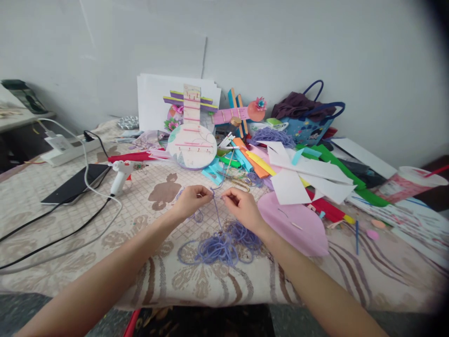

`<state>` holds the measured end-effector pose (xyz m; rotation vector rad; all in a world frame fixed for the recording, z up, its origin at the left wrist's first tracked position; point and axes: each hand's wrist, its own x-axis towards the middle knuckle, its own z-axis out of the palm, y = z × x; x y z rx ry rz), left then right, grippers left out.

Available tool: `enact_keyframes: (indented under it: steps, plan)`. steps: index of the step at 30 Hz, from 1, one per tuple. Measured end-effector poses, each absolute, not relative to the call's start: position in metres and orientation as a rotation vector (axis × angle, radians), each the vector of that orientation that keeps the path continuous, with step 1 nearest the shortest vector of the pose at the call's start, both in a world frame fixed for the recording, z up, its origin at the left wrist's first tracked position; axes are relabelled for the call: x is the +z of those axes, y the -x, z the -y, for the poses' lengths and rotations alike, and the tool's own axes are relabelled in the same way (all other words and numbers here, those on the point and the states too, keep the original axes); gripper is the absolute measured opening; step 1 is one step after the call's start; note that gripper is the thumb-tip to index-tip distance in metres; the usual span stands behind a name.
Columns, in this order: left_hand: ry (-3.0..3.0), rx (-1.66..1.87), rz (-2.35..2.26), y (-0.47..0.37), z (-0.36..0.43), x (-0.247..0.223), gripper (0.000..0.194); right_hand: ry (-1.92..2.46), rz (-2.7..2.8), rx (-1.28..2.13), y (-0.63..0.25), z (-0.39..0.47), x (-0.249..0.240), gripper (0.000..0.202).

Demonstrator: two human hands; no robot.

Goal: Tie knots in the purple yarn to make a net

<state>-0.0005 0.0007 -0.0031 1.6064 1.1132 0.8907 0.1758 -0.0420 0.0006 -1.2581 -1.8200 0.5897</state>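
A strand of purple yarn runs up from a loose tangle of the same yarn near the table's front. Its upper end is pinched by my left hand, whose thumb and forefinger are closed together. Just to the right, my right hand has its fingers curled and closed close to the strand; what sits between the fingertips is too small to make out. Some loose yarn loops lie under my left hand. Scissors with gold handles lie just beyond both hands.
To the left are a white glue gun, a black tablet, cables and a power strip. A decorated cardboard instrument stands behind. Paper scraps, pink felt, a blue bag and a cup fill the right.
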Motion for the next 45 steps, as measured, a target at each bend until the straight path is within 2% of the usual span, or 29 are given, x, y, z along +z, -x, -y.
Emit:
enact_keyframes:
  steps: [7,12,16,18,20,22,27,31,33,36,39,42,45]
  plan:
    - [-1.391,0.838,-1.096,-0.003,0.003,0.0,0.015,1.191,2.086,0.473,-0.163,0.058,-0.001,0.015]
    - [-1.187,0.804,-0.994,-0.006,0.005,0.001,0.019,1.131,2.38,0.322,-0.159,0.06,-0.007,0.018]
    - [-1.164,0.809,-0.924,-0.005,0.006,0.0,0.023,1.048,2.413,0.514,-0.184,0.054,0.015,0.014]
    - [-1.167,0.816,-0.913,-0.003,0.005,0.0,0.025,1.142,2.398,0.632,-0.205,0.051,0.027,0.023]
    - [-1.165,0.823,-0.908,-0.002,0.004,0.0,0.025,1.204,2.536,0.767,-0.224,0.05,0.032,0.042]
    - [-1.162,0.826,-0.903,-0.001,0.003,0.001,0.025,1.27,2.618,0.832,-0.235,0.05,0.029,0.049]
    - [-1.153,0.829,-0.913,-0.001,0.002,0.001,0.025,1.255,2.681,0.753,-0.236,0.051,0.022,0.01]
    - [-1.141,0.837,-0.906,-0.001,0.002,0.001,0.025,1.335,2.323,0.645,-0.238,0.051,0.042,0.01]
    - [-1.136,0.841,-0.9,-0.001,0.001,0.0,0.025,1.342,2.028,0.707,-0.235,0.053,0.051,0.008]
    - [-1.138,0.852,-0.898,-0.002,0.001,-0.001,0.026,1.226,1.725,0.905,-0.216,0.06,0.053,0.014]
    - [-1.145,0.869,-0.929,-0.002,0.001,-0.002,0.026,1.111,1.672,1.032,-0.186,0.068,0.042,0.015]
    - [-1.154,0.839,-0.959,-0.001,0.002,0.001,0.025,1.037,1.941,1.105,-0.166,0.073,0.033,0.026]
    - [-1.158,0.84,-0.951,-0.001,0.003,0.003,0.023,1.036,2.334,0.982,-0.166,0.075,0.029,0.039]
